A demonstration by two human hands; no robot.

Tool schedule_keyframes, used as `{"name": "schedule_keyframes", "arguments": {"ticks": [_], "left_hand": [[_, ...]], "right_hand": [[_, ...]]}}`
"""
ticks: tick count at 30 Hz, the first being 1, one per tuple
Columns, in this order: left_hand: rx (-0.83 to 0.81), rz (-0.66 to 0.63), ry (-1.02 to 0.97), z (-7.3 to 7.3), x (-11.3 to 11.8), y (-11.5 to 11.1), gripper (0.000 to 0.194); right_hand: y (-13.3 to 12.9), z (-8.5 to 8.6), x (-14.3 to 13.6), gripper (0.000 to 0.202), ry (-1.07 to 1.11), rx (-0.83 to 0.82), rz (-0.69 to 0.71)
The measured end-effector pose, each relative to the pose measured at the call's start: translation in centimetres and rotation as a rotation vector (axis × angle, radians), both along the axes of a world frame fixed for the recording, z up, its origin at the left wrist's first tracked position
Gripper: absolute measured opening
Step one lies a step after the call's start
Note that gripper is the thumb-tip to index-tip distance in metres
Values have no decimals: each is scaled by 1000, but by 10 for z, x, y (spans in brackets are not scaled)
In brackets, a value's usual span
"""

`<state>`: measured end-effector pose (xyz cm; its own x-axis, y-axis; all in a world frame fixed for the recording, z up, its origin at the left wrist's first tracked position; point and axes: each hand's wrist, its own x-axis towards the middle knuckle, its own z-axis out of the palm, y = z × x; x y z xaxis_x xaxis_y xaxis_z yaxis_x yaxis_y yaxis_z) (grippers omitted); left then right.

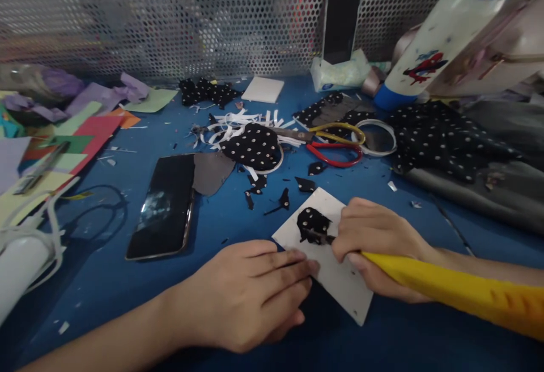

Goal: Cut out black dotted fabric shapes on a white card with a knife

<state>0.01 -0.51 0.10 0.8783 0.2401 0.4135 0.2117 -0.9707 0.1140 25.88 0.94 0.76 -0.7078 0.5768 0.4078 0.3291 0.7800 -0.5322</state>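
Fabric (309, 220) just beyond left fingers (289, 257)

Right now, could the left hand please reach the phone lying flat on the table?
Probably yes: nothing tall stands between the left hand and the phone, though that hand must first leave the white board.

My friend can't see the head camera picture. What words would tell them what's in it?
A right hand holds a yellow-handled tool, its tip at a black polka-dot fabric scrap on a white card, where the left hand's fingertips rest. Beyond them on the blue table lie red-and-yellow-handled scissors, a smartphone and more dotted fabric.
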Motion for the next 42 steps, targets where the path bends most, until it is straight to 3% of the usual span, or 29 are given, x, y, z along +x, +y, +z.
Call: {"name": "schedule_keyframes", "arguments": {"ticks": [14, 28, 35, 42], "left_hand": [[-9, -27, 8, 1, -1, 1, 28], [-25, -22, 24, 0, -1, 1, 30], [24, -20, 27, 3, -1, 4, 30], [10, -23, 33, 2, -2, 2, 30]], "right_hand": [[-1, 1, 0, 15, 3, -69, -11], [-6, -7, -1, 15, -203, 218, 39], [3, -2, 3, 13, 27, -98, 24], [3, -2, 3, 15, 10, -118, 16]]}}
